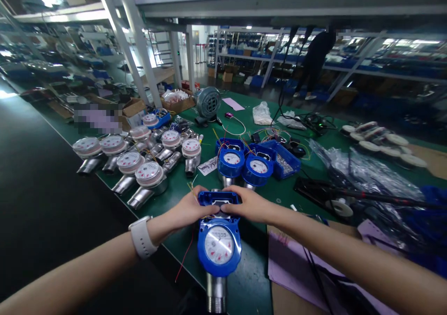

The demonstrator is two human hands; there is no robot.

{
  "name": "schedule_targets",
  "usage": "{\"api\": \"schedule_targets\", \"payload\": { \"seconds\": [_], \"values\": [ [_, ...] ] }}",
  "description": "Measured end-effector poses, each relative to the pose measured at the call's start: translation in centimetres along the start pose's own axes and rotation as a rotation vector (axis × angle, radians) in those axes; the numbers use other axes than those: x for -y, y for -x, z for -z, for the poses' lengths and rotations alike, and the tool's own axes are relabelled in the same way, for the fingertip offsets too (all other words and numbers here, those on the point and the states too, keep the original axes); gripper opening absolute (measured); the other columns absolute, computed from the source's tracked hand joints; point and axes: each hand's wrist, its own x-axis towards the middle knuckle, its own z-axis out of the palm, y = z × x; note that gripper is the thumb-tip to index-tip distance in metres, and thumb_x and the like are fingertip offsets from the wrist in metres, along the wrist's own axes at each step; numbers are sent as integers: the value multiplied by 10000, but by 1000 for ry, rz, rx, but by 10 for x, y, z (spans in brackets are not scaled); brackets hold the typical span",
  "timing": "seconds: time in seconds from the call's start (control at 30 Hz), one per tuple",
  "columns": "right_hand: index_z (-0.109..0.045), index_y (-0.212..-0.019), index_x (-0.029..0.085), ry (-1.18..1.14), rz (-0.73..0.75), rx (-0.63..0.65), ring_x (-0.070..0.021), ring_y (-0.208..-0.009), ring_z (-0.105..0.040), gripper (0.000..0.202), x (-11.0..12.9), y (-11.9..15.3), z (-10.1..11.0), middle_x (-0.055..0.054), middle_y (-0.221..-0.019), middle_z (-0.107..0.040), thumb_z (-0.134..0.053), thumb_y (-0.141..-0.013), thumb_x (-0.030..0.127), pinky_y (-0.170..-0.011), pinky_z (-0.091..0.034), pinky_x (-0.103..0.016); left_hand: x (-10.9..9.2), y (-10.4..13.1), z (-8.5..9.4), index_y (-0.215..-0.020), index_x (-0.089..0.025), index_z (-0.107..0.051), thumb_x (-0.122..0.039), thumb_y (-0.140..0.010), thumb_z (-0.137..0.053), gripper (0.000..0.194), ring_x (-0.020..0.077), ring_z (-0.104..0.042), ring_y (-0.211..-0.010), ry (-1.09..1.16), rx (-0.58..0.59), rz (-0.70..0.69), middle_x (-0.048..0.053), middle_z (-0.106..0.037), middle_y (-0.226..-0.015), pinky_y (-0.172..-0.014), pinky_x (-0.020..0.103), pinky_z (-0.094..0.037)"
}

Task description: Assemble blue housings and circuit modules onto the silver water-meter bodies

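**Head view: both hands on a blue water meter at the bench edge**

The head view looks down on a blue plastic-housed water meter with a round white dial and a threaded metal pipe end (219, 245), which lies at the near edge of the green-topped bench (174, 198), its pipe end pointing toward the person. The left hand (190, 210), with a white wristband watch (142, 236) on its wrist, grips the left side of the meter's open blue upper compartment, fingers curled around it and thumb laid on top. The right hand (249, 205) grips the right side of the same compartment, fingers closed over its top edge, fingertips meeting the left thumb over a small dark part; what that part is cannot be told. A thin red wire (184, 259) trails from under the meter off the bench edge.

Just beyond the hands stand two more blue round-dialled meters (244, 166) side by side, with a blue plastic tray of small metal parts (284, 162) just beside them on the right. To the left, a cluster of silver metal-bodied meters with white and red dials (139, 156) covers the bench. A grey round blower-like device (207, 101) sits farther back. On the right lie crumpled clear plastic bags (363, 170) and a row of white round discs (380, 142). A sheet of pale purple paper (296, 268) lies under the right forearm. In the background, a person in dark clothing (316, 58) stands by the shelving.
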Motion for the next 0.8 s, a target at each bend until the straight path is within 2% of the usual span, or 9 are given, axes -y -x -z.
{"api": "schedule_targets", "payload": {
  "seconds": [0.1,0.17,0.23,0.3,0.4,0.47,0.53,0.63,0.8],
  "values": [
    [-383,-1314,152,-172,-53,-180,-217,-1046,-580,608,-19,17,-5,-143,-1247,-537,-616,-793,362,-922,-463,-391,9,27,-2,-1195,-199,-432,-441,-637,-731,678,218,-630,-900,280,-118,43,95,-620,-1111,-763,329,-482],
    [-355,-1336,173,-154,-53,-308,-226,-1095,-558,612,-32,31,-7,-141,-1262,-521,-589,-804,366,-940,-464,-413,25,46,-10,-1225,-205,-445,-517,-632,-716,723,257,-585,-1070,438,-124,70,116,-596,-1209,-914,356,-445],
    [-368,-1336,193,67,25,-409,-243,-1159,-510,582,-39,41,-6,-128,-1290,-504,-575,-807,317,-976,-439,-452,44,58,-23,-1191,-176,-507,-516,-589,-749,733,293,-530,-1161,495,-129,76,134,-593,-1234,-966,366,-419],
    [-378,-1343,194,376,145,-474,-255,-1211,-459,576,-38,44,-4,-121,-1325,-480,-572,-803,248,-1015,-401,-474,59,64,-39,-1134,-140,-550,-462,-518,-803,740,328,-558,-1120,571,-149,90,149,-642,-1155,-935,387,-449],
    [-389,-1357,194,781,272,-545,-293,-1294,-352,617,-27,29,-1,-130,-1370,-441,-603,-778,168,-1067,-311,-516,71,63,-60,-1140,-140,-544,-347,-570,-773,649,323,-606,-1049,750,-263,73,122,-682,-1076,-862,383,-495],
    [-363,-1380,233,972,253,-568,-362,-1343,-242,727,-21,11,1,-142,-1440,-352,-681,-727,195,-1057,-213,-628,72,60,-67,-1127,-158,-547,-297,-588,-743,590,306,-632,-1002,862,-338,60,97,-699,-1030,-797,359,-522],
    [-290,-1413,276,1072,186,-573,-427,-1359,-145,908,-19,-8,2,-155,-1496,-230,-770,-643,298,-992,-121,-740,71,56,-66,-1073,-171,-571,-278,-592,-733,518,282,-653,-952,915,-382,51,75,-714,-973,-742,329,-535],
    [-185,-1443,296,1091,131,-572,-441,-1364,-93,1116,-25,-27,1,-164,-1518,-144,-816,-535,447,-953,-56,-774,65,45,-53,-963,-168,-604,-263,-590,-733,406,240,-671,-876,913,-439,-6,45,-724,-884,-692,282,-535],
    [-205,-1439,289,1096,174,-608,-388,-1368,-157,1031,-36,-32,2,-148,-1504,-212,-780,-596,436,-1005,-38,-722,42,4,-30,-831,-127,-611,-183,-637,-676,213,178,-673,-733,875,-461,-122,40,-717,-735,-643,226,-516]
  ]
}}
